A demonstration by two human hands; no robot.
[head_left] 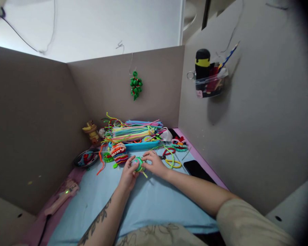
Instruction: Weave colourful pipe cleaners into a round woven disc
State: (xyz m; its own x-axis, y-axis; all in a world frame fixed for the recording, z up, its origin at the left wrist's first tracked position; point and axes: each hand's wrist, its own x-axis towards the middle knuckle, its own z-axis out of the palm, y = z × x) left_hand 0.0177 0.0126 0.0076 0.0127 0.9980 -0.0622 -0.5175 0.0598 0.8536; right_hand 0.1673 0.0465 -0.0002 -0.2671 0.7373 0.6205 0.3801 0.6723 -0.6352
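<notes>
Green ornament (136, 83) hanging on back partition (159, 85). Right of ornament: clear cup (210, 87) holding black-and-yellow bottle (202, 65). Below right: black phone (198, 171). Below left: yellow-brown knickknack (93, 133).

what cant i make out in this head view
All in the head view:
- Green craft piece: partly covered by the left hand and right hand, so its full shape is hidden.
- Dark bowl: contents too small and blurred to identify.
- Black cord: cut off by the bottom edge.
</notes>
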